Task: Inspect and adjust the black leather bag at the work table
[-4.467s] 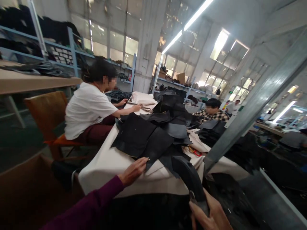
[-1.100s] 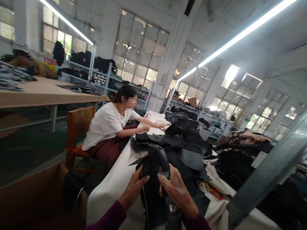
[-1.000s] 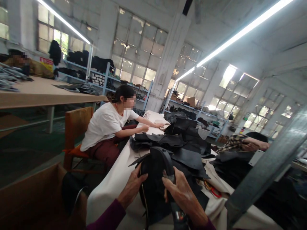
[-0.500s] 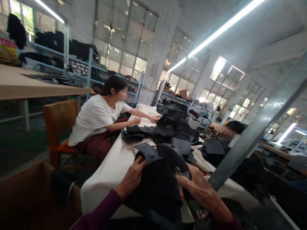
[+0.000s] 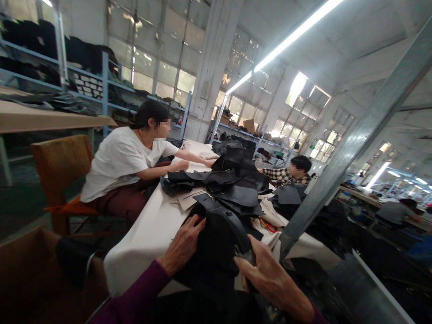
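Observation:
Between my two hands is a black leather bag (image 5: 214, 256), with a wide curved band along its upper edge and a small metal ring near my right thumb. My left hand (image 5: 182, 243) is closed on its left upper edge, fingers bent over the rim. My right hand (image 5: 270, 270) grips the right side, thumb by the ring and fingers mostly hidden behind. The lower part of the bag is too dark to make out. Just beyond it, flat black leather pieces (image 5: 236, 195) lie heaped on the pale-covered table (image 5: 135, 245).
A slanting metal post (image 5: 337, 168) rises right of my right hand. A person in white (image 5: 118, 164) sits at the left, reaching over the table; another in a checked shirt (image 5: 281, 174) is across it. A cardboard box (image 5: 27, 270) stands lower left. Red-handled scissors (image 5: 269, 226) lie beyond my right hand.
The view has swung right, so the surroundings sit further left. The flap at my left hand has gone down out of sight. The person across the table has lifted their head, arm now toward the pile.

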Tool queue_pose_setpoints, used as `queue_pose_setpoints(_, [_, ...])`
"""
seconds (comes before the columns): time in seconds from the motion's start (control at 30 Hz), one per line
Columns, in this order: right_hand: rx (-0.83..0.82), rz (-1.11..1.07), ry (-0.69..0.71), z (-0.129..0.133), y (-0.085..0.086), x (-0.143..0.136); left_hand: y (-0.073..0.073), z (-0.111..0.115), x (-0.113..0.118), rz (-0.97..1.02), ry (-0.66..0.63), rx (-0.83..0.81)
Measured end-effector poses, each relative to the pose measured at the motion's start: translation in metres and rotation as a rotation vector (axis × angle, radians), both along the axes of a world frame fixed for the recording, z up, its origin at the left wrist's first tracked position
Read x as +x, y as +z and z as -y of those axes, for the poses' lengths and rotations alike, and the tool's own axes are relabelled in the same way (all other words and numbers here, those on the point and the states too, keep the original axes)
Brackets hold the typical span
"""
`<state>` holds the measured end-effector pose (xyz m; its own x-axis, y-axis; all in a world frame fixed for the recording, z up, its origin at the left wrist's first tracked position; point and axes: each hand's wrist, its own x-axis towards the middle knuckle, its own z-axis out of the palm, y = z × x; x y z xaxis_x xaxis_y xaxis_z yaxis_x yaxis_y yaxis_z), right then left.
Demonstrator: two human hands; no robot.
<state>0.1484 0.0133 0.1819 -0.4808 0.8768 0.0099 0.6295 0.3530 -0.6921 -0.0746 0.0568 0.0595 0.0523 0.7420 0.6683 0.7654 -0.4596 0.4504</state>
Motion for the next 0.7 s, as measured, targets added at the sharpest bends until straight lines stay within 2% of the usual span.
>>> queue_pose_setpoints(0.13, [-0.069,0.031,0.065,0.008,-0.007,0.003,0.0,0.002,-0.002,-0.009,0.019,0.009])
queue_pose_setpoints(0.27, [0.068,0.041,0.028,0.009,-0.013,-0.006,-0.01,0.001,0.0,0.022,0.007,0.021])
queue_pose_setpoints(0.33, [0.099,0.024,0.029,0.006,-0.011,-0.014,-0.013,0.002,0.001,0.038,-0.015,0.006])
queue_pose_setpoints(0.43, [0.053,-0.039,0.041,0.0,-0.003,-0.019,-0.01,0.005,-0.006,0.128,-0.001,-0.009])
queue_pose_setpoints(0.57, [-0.007,-0.195,0.043,-0.004,0.006,-0.001,0.004,0.004,-0.036,0.466,0.051,-0.11])
queue_pose_setpoints(0.63, [-0.017,-0.207,0.027,-0.002,0.007,0.015,0.019,-0.002,-0.054,0.606,0.035,-0.151])
queue_pose_setpoints(0.7, [0.003,-0.201,-0.017,0.002,0.005,0.03,0.04,-0.008,-0.066,0.604,0.069,-0.055])
